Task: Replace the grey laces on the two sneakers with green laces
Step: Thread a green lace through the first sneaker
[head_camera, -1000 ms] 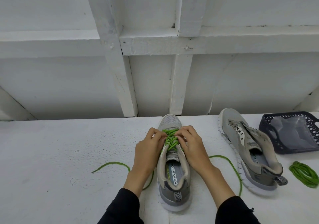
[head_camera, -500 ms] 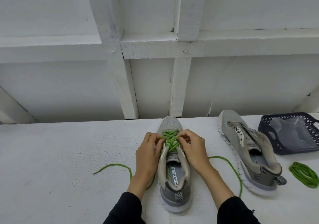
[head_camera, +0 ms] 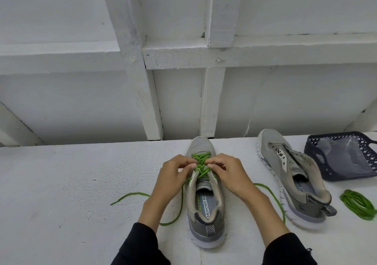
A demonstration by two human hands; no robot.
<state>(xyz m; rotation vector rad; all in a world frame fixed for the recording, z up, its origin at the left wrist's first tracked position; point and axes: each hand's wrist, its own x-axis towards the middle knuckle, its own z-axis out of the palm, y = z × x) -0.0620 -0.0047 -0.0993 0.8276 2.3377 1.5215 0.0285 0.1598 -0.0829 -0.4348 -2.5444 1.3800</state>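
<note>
Green lace [head_camera: 201, 163] between curled hands [head_camera: 201, 167]

Since a second ago both hands have closed in over the lacing of the near sneaker [head_camera: 205, 185]. The left hand [head_camera: 173, 178] has slid from the shoe's 9 o'clock side toward its middle, fingertips now pinching the green lace [head_camera: 201, 165] at the crossings. The right hand [head_camera: 228, 175] has come in from 3 o'clock to meet it, so the fingertips nearly touch. The loose lace end at 8 o'clock has shifted slightly on the table.
</note>
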